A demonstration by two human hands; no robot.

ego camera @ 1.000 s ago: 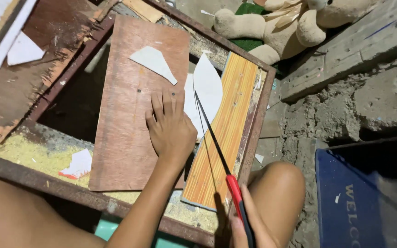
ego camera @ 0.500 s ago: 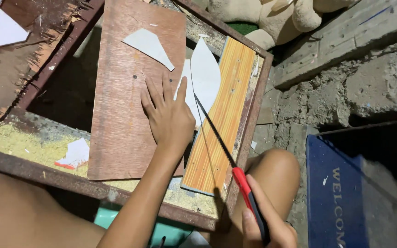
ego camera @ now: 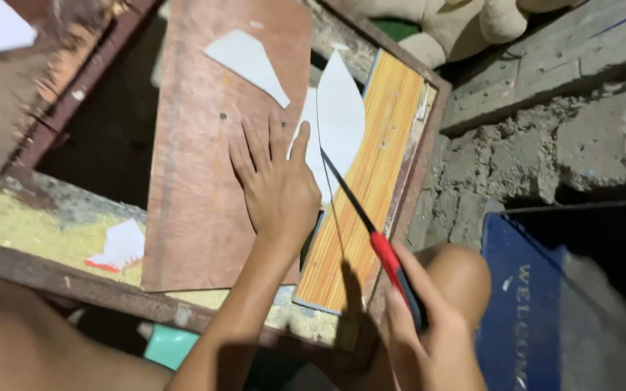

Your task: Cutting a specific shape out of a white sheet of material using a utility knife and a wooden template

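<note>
At centre frame, the left hand (ego camera: 278, 190) lies flat with fingers spread, pressing a reddish-brown plywood board (ego camera: 215, 137) and touching the curved white sheet piece (ego camera: 338, 123) beside it. At lower right, the right hand (ego camera: 420, 329) is closed around the red-and-black handle of a thin-bladed handsaw (ego camera: 371, 235), whose dark blade slants up to the white piece, over an orange wood-grain striped panel (ego camera: 371, 181). A blue mat (ego camera: 519, 318) lies at right, against a rough concrete block wall (ego camera: 581, 137).
</note>
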